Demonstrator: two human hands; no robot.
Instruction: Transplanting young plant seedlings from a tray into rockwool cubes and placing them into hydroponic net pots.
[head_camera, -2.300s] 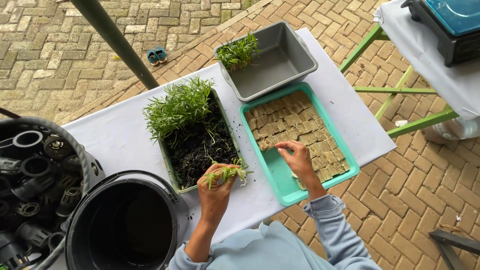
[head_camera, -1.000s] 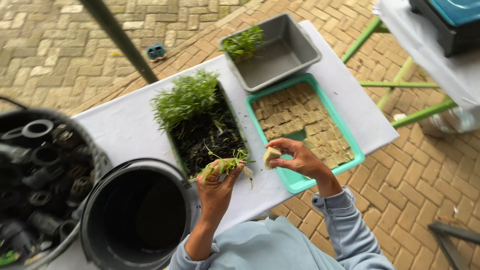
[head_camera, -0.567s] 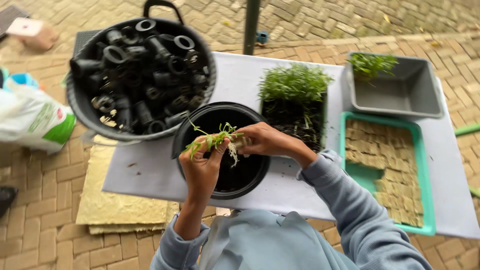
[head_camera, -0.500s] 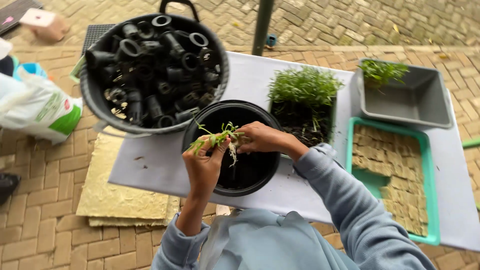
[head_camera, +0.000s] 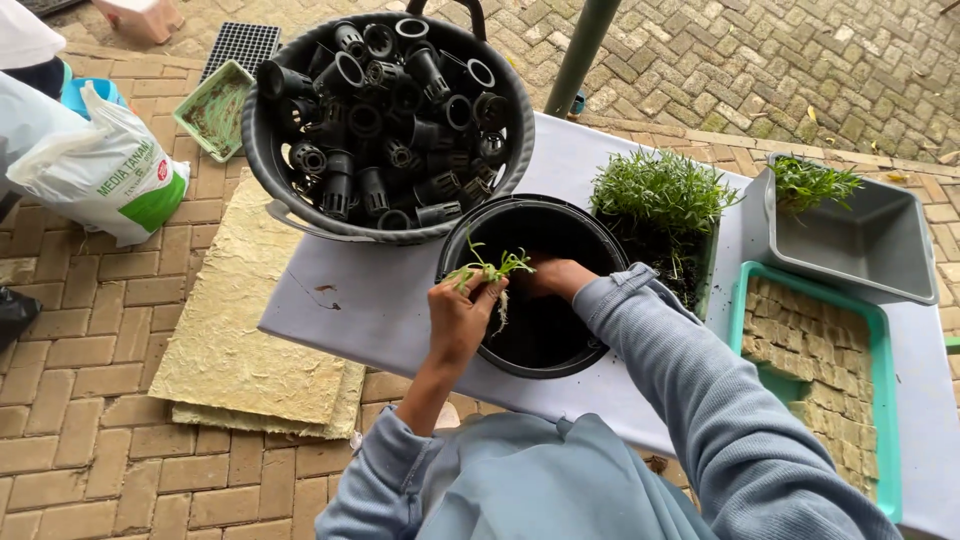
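Note:
My left hand (head_camera: 462, 318) grips a small bunch of green seedlings (head_camera: 490, 270) with pale roots hanging down, held over the rim of a black bucket (head_camera: 590, 222). My right hand (head_camera: 556, 276) sits just right of the seedlings, inside the bucket's mouth, fingers curled; what it holds is hidden. Both hands are almost touching above the dark inside of the bucket.
A large black basket (head_camera: 275, 190) full of black net pots stands at the table's far left. A tray of green seedlings in soil (head_camera: 660, 195), a grey tub (head_camera: 880, 250) and a green tray (head_camera: 745, 310) with tan cubes lie right. A white bag (head_camera: 100, 175) and fibre mats (head_camera: 255, 330) rest on the paving.
My view has swung left from the trays to the bucket. Both hands carried the seedlings over the bucket, and the right hand has dropped inside its mouth.

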